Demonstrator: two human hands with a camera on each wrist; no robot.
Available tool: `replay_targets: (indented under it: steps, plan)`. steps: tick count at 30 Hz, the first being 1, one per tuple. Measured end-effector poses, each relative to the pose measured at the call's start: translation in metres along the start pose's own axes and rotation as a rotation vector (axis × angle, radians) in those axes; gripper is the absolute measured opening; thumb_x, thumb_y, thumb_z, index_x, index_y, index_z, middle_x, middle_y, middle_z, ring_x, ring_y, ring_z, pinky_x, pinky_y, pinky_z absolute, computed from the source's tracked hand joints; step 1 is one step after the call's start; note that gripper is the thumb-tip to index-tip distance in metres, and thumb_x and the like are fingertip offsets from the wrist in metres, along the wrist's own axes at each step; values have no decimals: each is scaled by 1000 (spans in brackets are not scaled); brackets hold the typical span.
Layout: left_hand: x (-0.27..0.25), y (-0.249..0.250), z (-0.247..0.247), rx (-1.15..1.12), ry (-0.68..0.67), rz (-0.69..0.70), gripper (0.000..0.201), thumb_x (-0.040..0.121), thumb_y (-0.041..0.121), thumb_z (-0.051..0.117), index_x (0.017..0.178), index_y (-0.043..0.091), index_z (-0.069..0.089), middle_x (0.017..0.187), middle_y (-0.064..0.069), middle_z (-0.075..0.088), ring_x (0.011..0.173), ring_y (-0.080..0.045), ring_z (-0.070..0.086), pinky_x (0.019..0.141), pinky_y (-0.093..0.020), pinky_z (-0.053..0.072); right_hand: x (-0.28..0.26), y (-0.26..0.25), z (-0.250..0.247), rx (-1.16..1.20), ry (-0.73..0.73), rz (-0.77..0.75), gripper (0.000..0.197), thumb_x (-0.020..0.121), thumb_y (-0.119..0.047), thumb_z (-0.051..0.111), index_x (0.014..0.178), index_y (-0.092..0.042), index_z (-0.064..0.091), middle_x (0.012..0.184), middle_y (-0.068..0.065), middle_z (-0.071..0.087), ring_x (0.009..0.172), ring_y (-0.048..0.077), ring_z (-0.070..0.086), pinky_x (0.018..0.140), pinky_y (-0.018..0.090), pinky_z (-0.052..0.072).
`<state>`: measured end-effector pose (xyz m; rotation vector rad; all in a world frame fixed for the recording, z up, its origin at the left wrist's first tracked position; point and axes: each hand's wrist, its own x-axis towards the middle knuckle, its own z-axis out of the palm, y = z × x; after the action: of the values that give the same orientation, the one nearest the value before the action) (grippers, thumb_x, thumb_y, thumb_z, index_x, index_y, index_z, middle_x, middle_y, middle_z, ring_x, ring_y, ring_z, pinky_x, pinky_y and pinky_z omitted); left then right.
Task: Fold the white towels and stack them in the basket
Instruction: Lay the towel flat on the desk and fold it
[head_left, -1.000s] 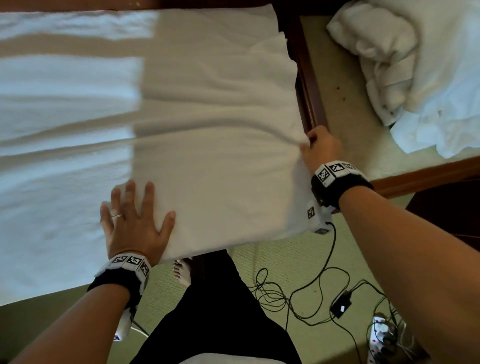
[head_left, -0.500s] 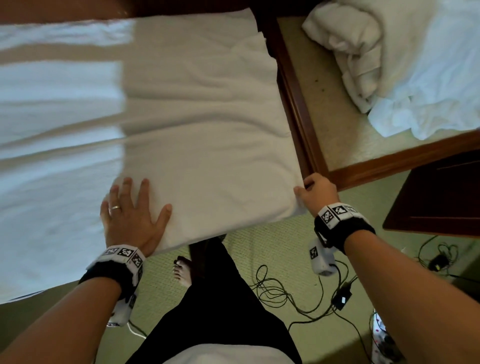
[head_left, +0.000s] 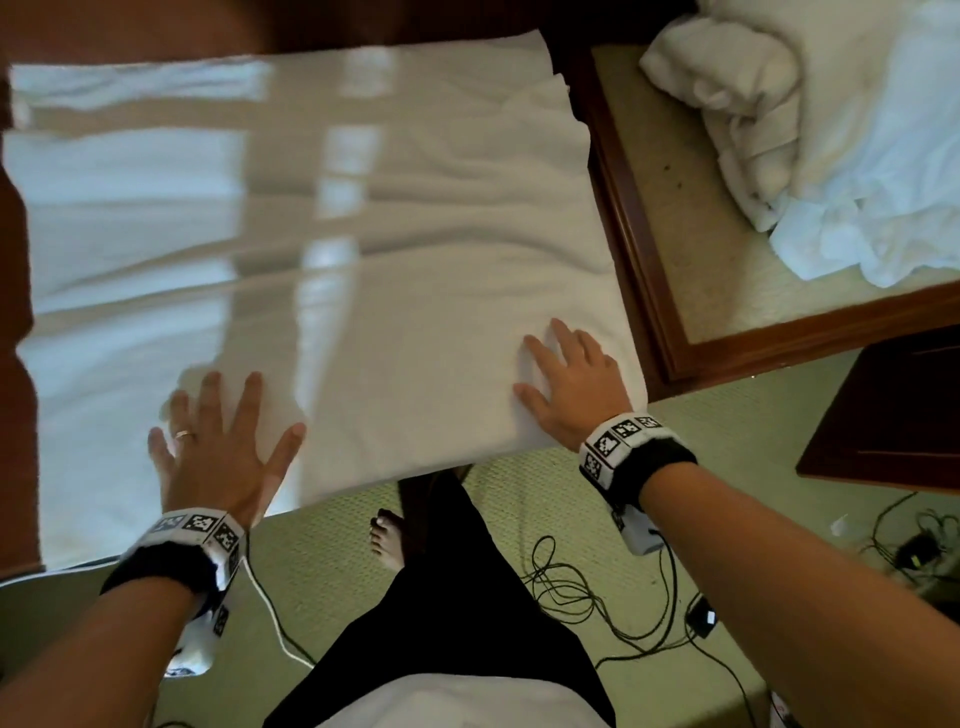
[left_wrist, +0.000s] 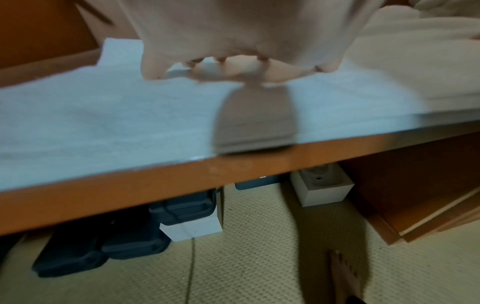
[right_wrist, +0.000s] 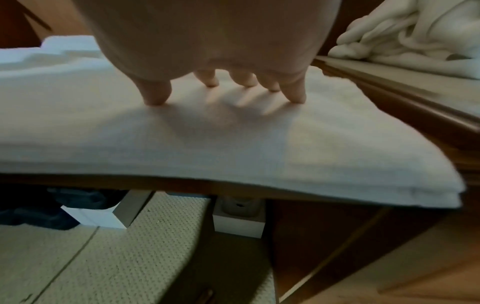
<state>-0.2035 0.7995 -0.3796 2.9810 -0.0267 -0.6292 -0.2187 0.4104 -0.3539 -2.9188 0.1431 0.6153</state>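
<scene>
Towel (head_left: 415, 291) lies flat, long axis L–R; L hand (head_left: 218, 457) & R hand (head_left: 576, 384) fingers splayed, pressing it.

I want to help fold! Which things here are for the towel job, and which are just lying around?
For the job:
- white towel spread on the table, under both hands
- left hand, flat on it
- right hand, flat on it
- pile of unfolded towels on the next table

Just lying about:
- black cables on the floor
- boxes under the table
</scene>
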Motion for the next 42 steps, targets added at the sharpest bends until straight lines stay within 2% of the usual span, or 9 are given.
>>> replay_targets:
  steps: [4,13,17,20,26,30,34,38,42]
  plan:
    - [12,-27,-1,27,-24,-38,89,78,93,7,155,49,-5,167,-1,-15,152,-40,-2,113,-70,16,33,-15,5,-66,-179,-4,79,95,-68,30,156,-33,-6,162,9,-23,149,41,-14,118,63,9]
    - [45,-33,-20,3,4,55,111,70,96,18,159,32,14,168,-10,5,148,-42,19,117,-63,21,85,-22,-24,-56,-68,-106,87,89,-73,40,157,-27,11,164,7,-16,152,32,-7,120,57,13]
    - [-11,-45,17,139,-104,166,130,55,108,19,158,35,-16,166,-4,-24,153,-38,-11,121,-58,-1,30,-13,3,-190,-177,-299,113,72,-94,33,152,-37,-21,156,6,-38,146,37,-28,116,64,-3]
    - [-39,-51,41,138,3,263,106,75,91,27,161,32,6,169,-9,-5,153,-42,-3,118,-62,2,9,1,30,-336,-185,-325,123,76,-78,57,149,-32,-30,152,14,-42,142,44,-32,114,70,3]
    - [-70,-41,45,98,189,328,60,90,23,45,150,17,43,154,-18,42,133,-53,43,101,-66,38,-36,20,48,-280,54,-409,91,71,10,48,153,-22,28,160,20,22,143,49,25,107,64,33]
    - [-76,-50,26,157,53,275,62,77,3,67,137,7,57,142,-21,55,119,-55,56,89,-67,48,-44,31,31,-253,141,-220,54,66,6,57,119,-4,66,135,27,56,121,50,55,99,65,40]
    - [-74,-53,-15,143,-60,-29,39,87,4,57,123,15,67,135,-10,61,115,-35,63,94,-47,51,-39,15,-15,-252,21,-138,26,67,3,71,91,-5,67,88,19,68,79,40,67,75,48,56]
    - [-73,-54,-54,218,-299,-80,16,93,21,51,96,26,65,110,-4,68,101,-28,67,90,-39,54,-35,5,-37,-275,-390,13,32,90,-17,53,120,-18,66,122,10,66,110,29,64,92,36,52]
    - [-70,-64,-68,178,-439,-94,17,84,12,45,95,9,58,104,-10,69,101,-28,67,83,-39,54,-27,4,-50,-254,-450,1,24,88,-12,51,103,-14,70,115,10,69,103,29,66,84,31,52]
